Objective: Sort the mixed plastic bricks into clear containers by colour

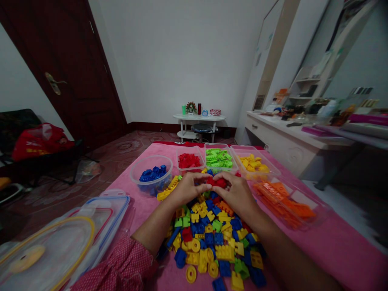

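Note:
Both of my hands meet over the far part of a pile of mixed toy building blocks [209, 234]. Red toy blocks [217, 183] are pinched between them; how many, and whether they are joined, I cannot tell. My left hand [192, 184] closes its thumb and fingers on the left side of the red blocks. From the right, my right hand [235, 190] grips the same red blocks with thumb and forefinger. Just beyond the hands stand a clear box of red blocks [189, 161] and a clear box of green blocks [218, 158].
A round tub of blue blocks [153, 173] stands left. Boxes of yellow blocks [254, 163] and orange blocks [285, 204] stand right. Stacked plastic lids [106, 218] lie at the left of the pink cloth [336, 242]. A white dressing table [291, 141] stands beyond on the right.

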A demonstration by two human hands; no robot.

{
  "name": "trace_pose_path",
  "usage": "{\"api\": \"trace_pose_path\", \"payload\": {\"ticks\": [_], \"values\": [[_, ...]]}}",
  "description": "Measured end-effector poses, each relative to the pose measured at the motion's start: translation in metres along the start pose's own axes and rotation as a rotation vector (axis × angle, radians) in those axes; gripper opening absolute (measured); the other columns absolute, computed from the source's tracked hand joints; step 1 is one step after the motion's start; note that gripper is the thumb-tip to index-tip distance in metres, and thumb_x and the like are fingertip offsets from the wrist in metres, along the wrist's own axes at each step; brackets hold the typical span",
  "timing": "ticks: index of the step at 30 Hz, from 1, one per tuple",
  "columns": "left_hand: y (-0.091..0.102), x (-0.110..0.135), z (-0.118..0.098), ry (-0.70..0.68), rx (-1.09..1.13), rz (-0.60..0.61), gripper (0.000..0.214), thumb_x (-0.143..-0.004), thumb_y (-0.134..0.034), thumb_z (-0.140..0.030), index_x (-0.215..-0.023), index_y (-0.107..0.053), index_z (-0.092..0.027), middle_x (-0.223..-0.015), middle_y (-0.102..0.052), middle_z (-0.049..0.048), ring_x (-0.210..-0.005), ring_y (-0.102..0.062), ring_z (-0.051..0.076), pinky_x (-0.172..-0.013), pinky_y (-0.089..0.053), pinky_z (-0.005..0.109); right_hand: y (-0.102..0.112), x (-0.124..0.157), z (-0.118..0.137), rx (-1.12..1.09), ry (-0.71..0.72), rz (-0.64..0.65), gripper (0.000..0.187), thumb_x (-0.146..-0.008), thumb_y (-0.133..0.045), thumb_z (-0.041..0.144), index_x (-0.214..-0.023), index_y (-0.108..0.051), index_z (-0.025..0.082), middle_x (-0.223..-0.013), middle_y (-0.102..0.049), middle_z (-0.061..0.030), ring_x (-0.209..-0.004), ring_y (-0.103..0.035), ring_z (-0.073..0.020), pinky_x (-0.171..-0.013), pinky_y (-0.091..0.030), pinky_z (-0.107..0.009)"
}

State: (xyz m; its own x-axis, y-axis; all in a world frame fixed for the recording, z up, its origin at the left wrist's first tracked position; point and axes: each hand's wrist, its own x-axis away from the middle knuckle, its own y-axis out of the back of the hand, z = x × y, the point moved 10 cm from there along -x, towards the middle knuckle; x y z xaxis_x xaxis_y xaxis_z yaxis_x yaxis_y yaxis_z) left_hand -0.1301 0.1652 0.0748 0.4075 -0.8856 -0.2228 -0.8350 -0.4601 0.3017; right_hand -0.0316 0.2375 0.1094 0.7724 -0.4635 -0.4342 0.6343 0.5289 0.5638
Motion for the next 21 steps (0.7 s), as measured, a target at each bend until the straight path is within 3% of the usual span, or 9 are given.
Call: {"api": "trace_pose_path", "payload": {"ticks": [5, 9, 11, 14, 17, 21], "values": [[0.021, 0.001, 0.01, 0.12, 0.271, -0.204, 0.04, -0.064, -0.076, -0.029, -0.099, -0.069, -0.011, -0.084, -0.07, 0.0064, -0.068, -0.061, 0.012, -0.059, -0.046, 0.019, 0.007, -0.003, -0.012, -0.176, -0.088, -0.043, 0.016, -0.073, -0.06, 0.026, -0.086, -0.064, 0.017, -0.081, -0.069, -0.0031, -0.068, -0.063, -0.0157, -0.061, -0.049, -0.026], [0.037, 0.005, 0.03, 0.226, 0.65, -0.378, 0.034, -0.064, -0.077, -0.029, -0.093, -0.067, -0.013, -0.076, -0.068, 0.0034, -0.059, -0.059, 0.007, -0.044, -0.039, 0.012, -0.012, -0.002, -0.015, 0.011, -0.05, 0.135, 0.014, -0.074, -0.061, 0.026, -0.083, -0.068, 0.019, -0.082, -0.07, -0.0027, -0.072, -0.063, -0.0176, -0.068, -0.049, -0.029], [0.042, 0.006, 0.038, 0.263, 0.826, -0.434, 0.025, -0.065, -0.076, -0.024, -0.085, -0.066, -0.013, -0.075, -0.067, 0.0032, -0.062, -0.062, 0.008, -0.047, -0.044, 0.012, -0.024, 0.002, -0.012, 0.093, 0.0, 0.22, 0.013, -0.074, -0.062, 0.026, -0.083, -0.07, 0.02, -0.084, -0.071, -0.0024, -0.075, -0.063, -0.0184, -0.072, -0.048, -0.03], [0.046, 0.007, 0.046, 0.318, 0.958, -0.482, 0.013, -0.07, -0.071, -0.016, -0.081, -0.065, -0.013, -0.078, -0.069, 0.0047, -0.07, -0.066, 0.011, -0.057, -0.052, 0.014, -0.03, 0.005, -0.008, 0.13, 0.036, 0.235, 0.015, -0.075, -0.06, 0.026, -0.084, -0.071, 0.02, -0.089, -0.07, -0.003, -0.08, -0.062, -0.0188, -0.076, -0.047, -0.03], [0.047, 0.005, 0.046, 0.309, 1.002, -0.471, 0.009, -0.073, -0.066, -0.011, -0.081, -0.063, -0.012, -0.085, -0.07, 0.0064, -0.076, -0.067, 0.013, -0.069, -0.056, 0.019, -0.028, 0.005, -0.007, 0.129, 0.031, 0.217, 0.016, -0.077, -0.058, 0.027, -0.085, -0.071, 0.021, -0.09, -0.071, -0.0032, -0.08, -0.063, -0.019, -0.077, -0.046, -0.03], [0.053, 0.002, 0.037, 0.234, 0.95, -0.52, 0.009, -0.073, -0.065, -0.008, -0.077, -0.059, -0.012, -0.074, -0.067, 0.003, -0.07, -0.066, 0.012, -0.076, -0.057, 0.026, -0.019, 0.002, -0.007, 0.105, 0.031, 0.171, 0.015, -0.078, -0.057, 0.024, -0.083, -0.07, 0.02, -0.087, -0.071, -0.0031, -0.081, -0.063, -0.0188, -0.077, -0.046, -0.03]]}}
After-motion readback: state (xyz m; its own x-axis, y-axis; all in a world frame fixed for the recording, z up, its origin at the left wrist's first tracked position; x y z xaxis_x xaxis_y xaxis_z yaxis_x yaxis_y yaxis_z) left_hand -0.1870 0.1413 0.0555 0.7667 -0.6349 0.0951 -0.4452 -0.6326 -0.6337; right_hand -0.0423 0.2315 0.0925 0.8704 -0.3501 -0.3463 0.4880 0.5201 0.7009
